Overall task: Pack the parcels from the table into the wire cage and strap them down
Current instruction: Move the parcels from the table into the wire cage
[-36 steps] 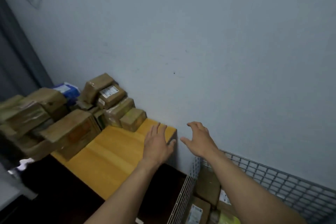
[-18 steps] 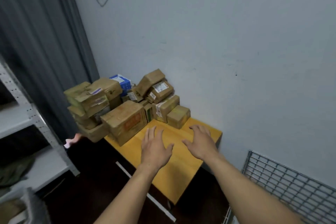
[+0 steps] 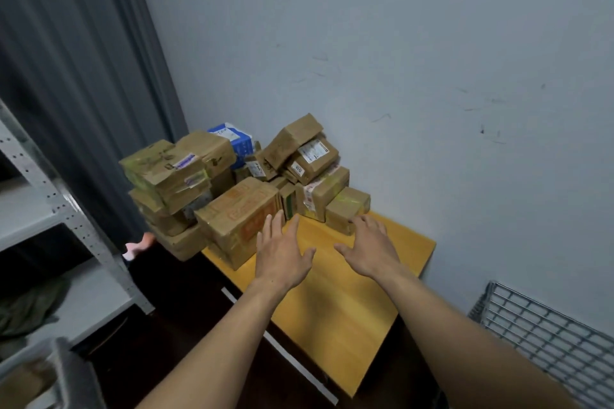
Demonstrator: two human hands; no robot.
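Several taped brown cardboard parcels are heaped at the far end of a yellow wooden table (image 3: 349, 302), against the wall. The biggest parcel (image 3: 237, 216), with orange print, lies at the front left of the heap. A small brown parcel (image 3: 347, 207) sits at the front right, and a blue parcel (image 3: 234, 138) shows at the back. My left hand (image 3: 282, 251) hovers open just in front of the big parcel, fingers spread. My right hand (image 3: 368, 246) is open too, its fingertips close to the small parcel. Neither hand holds anything. The wire cage (image 3: 545, 335) shows only as a mesh wall at the lower right.
A grey metal shelf rack (image 3: 66, 209) stands at the left, with a dark green cloth (image 3: 30, 309) on a lower shelf. A dark grey curtain (image 3: 83, 60) hangs behind it. The floor under the table is dark.
My view has swung left from the cage to the table. Both hands have moved forward over the tabletop toward the parcel heap, still open and holding nothing.
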